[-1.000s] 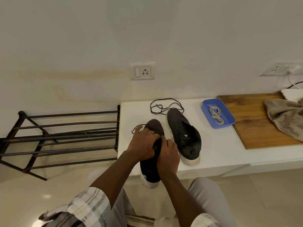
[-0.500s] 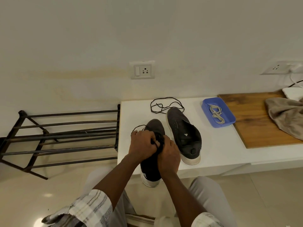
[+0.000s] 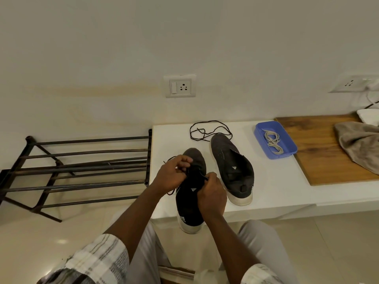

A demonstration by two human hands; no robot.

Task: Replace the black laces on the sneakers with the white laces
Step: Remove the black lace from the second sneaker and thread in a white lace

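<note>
Black cord is the item in hand. Near sneaker [image 3: 189, 210] lies on the white table [image 3: 276, 187], toe to the wall, heel overhanging the front edge. Left hand [image 3: 171, 177] sits over its eyelet area with fingers curled, pinching the black lace [image 3: 168, 159]; a loop of it shows just left of the knuckles and another strand trails under the wrist. Right hand [image 3: 211, 193] is closed in a pinch on a strand at the tongue. The hands are close together, not touching so far as can be seen. Which eyelets remain threaded cannot be told; the fingers hide them.

Far sneaker [image 3: 231, 169] stands just to the right with no lace showing in it. A loose lace [image 3: 205, 130] lies tangled behind its toe. White laces [image 3: 273, 142] are bundled in the blue tray [image 3: 291, 149], near the board [image 3: 320, 152] with a cloth [image 3: 359, 144] on it. A metal rack [image 3: 82, 167] abuts the table's left end.

Assessment: unlacing of the second shoe is in progress; no white lace is fitted. The cord is thin, limp and light and will snag rather than slide if dragged through several eyelets at once. Best held close to each eyelet and drawn one crossing at a time, with the stiff tip taken for threading. The shoe is soft and light, liable to shift or tip off the edge unless one hand steadies the upper.
</note>
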